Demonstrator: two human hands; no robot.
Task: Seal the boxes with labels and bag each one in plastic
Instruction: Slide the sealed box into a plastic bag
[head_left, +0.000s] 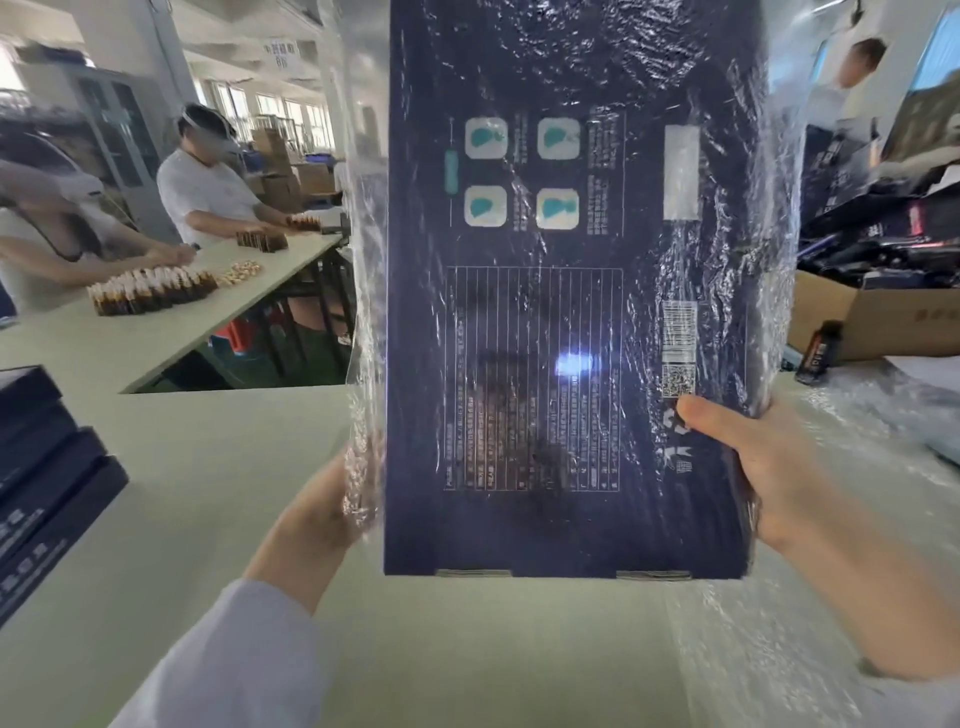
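Daylit; plastic glare; blurred edges

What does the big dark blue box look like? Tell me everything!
The box is flat, dark navy cardboard, held upright. Its face shows four teal pictures, a lined chart, a barcode and a square code. A crinkly clear plastic bag covers most of it. Two pale labels sit on its bottom edge. The left hand grips its left side through the plastic; the right hand holds the right side, thumb on the front.
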